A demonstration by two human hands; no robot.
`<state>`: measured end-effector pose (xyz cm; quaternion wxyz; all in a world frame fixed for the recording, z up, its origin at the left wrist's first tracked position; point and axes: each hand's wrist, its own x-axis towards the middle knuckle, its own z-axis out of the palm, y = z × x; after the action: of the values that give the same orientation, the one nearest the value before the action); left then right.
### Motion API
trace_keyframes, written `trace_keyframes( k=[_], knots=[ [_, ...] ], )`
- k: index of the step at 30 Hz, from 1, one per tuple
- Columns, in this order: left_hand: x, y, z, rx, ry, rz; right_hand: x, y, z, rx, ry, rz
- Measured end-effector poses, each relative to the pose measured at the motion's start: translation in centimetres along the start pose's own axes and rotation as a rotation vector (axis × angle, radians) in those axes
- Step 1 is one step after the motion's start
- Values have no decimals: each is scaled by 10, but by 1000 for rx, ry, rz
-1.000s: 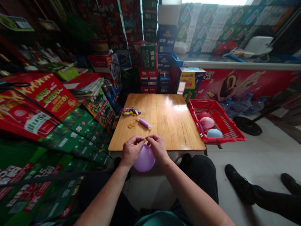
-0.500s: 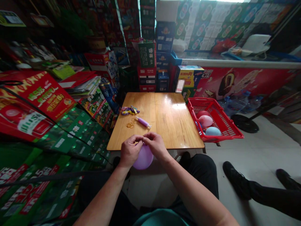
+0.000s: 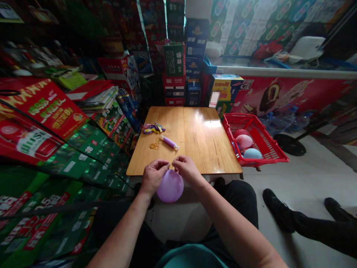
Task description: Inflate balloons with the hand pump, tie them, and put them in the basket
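Observation:
An inflated purple balloon [image 3: 170, 186] hangs at the table's near edge, its neck up between my fingers. My left hand [image 3: 154, 175] is closed in a pinch on that neck. My right hand [image 3: 186, 169] pinches a thin yellowish rubber band at the neck, a small gap from the left fingertips; the band is mostly hidden. Beyond my hands, a purple balloon hand pump [image 3: 169, 142] lies on the wooden table [image 3: 200, 145]. Beside it are loose rubber bands [image 3: 154, 145]. A bunch of uninflated balloons [image 3: 153, 128] lies farther back on the left.
Right of the table stands a red basket [image 3: 264, 143] with several inflated balloons, among them a light blue balloon [image 3: 252, 153]. Stacked green beer cases [image 3: 92, 149] line the left side. Cartons [image 3: 174, 87] rise behind the table. Another person's shoe [image 3: 277, 208] is on the floor at right.
My hands have moved slightly apart at the balloon's neck, and more of the purple balloon shows between them. The things on the table have stayed put.

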<state>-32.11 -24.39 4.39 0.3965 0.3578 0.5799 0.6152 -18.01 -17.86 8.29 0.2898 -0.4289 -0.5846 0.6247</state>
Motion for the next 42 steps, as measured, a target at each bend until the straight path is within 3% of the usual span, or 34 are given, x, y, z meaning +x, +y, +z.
trace_keyframes(
  k=[3, 7, 14, 18, 29, 32, 38, 42],
  knots=[
    [2, -2, 0, 124, -33, 70, 3, -10, 2, 166, -25, 80],
    [7, 2, 0, 45, 10, 74, 1, -10, 5, 316, -63, 80],
    [7, 12, -1, -318, 73, -134, -7, 9, 2, 118, -114, -62],
    [6, 16, -4, -489, 48, -284, -13, 10, 1, -65, -130, -194],
    [6, 12, -8, -554, 41, -360, -20, 15, -5, -150, -229, -248],
    [4, 12, -7, -526, -3, -336, -16, 18, -4, -46, -193, -105],
    [-1, 10, -6, -347, -79, -206, 4, 24, -14, 623, -278, 412],
    [0, 11, -4, -195, -122, -149, 12, 24, -19, 728, -283, 500]
  ],
)
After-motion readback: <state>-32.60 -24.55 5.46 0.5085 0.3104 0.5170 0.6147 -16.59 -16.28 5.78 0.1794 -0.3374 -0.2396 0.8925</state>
